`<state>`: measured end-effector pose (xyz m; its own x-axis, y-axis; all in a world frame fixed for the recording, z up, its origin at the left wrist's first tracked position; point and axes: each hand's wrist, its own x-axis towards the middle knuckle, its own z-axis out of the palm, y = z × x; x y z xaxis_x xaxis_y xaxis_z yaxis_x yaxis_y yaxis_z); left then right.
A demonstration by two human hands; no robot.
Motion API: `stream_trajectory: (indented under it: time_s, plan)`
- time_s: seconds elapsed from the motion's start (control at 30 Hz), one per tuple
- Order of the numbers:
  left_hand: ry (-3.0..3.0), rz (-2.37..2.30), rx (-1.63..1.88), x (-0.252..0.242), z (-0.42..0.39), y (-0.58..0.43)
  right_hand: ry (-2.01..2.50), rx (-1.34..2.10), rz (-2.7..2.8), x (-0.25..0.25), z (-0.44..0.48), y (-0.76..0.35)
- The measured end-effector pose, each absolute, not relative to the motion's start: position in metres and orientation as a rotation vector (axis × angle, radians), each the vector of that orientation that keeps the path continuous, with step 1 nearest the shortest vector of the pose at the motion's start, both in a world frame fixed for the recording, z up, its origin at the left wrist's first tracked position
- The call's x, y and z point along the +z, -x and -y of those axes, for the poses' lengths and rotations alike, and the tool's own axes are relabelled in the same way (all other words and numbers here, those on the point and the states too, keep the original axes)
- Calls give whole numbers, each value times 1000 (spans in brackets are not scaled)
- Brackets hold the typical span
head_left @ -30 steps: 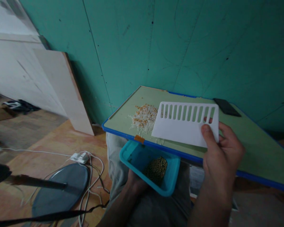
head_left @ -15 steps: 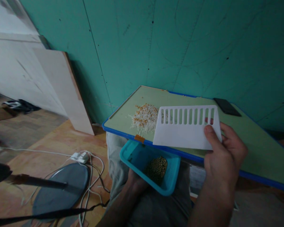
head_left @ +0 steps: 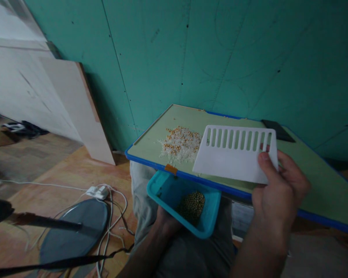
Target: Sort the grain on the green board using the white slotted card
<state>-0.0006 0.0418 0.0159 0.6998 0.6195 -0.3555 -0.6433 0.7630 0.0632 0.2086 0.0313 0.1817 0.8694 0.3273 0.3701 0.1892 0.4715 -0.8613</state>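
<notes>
Hands at a low table: the right hand (head_left: pixel 278 189), at lower right of the frame, pinches a white slotted scraper (head_left: pixel 234 154) by its right end, with the thumb on the near face, fingers behind and one fingertip showing through the last slot. The scraper stands tilted over the green tabletop (head_left: pixel 307 181) at centre right. It is just right of a pile of white grains and yellow kernels (head_left: pixel 179 143) and clear of it; whether its lower edge touches the top cannot be told. At bottom centre the left hand (head_left: pixel 165 224) sits under a teal tray (head_left: pixel 168 189), its fingers hidden, so their grip cannot be told. The tray hangs below the table's blue front rim, beneath an orange tab (head_left: pixel 171 169), and holds a heap of yellow-green beads (head_left: pixel 193 206) in its near right corner. A black phone (head_left: pixel 274 130) lies at the table's far edge by the teal wall (head_left: pixel 220 50). White cables (head_left: pixel 98 192) and a grey disc (head_left: pixel 72 231) lie on the floor at lower left.
</notes>
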Motion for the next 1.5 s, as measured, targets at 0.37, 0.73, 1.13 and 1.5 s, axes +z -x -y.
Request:
stream_trajectory:
  time_s: [0.37, 0.73, 1.13, 1.5]
  plan:
    - [65, -284, 693, 13, -45, 4, 1142, 60, 556, 180, -33, -210]
    - [72, -294, 691, 12, -48, 6, 1235, 98, 539, 180, -26, -215]
    - [25, -293, 666, 6, -44, 5, 1235, -189, 604, 161, -30, -224]
    - [53, -299, 695, 16, -43, 6, 1160, -133, 553, 163, -34, -220]
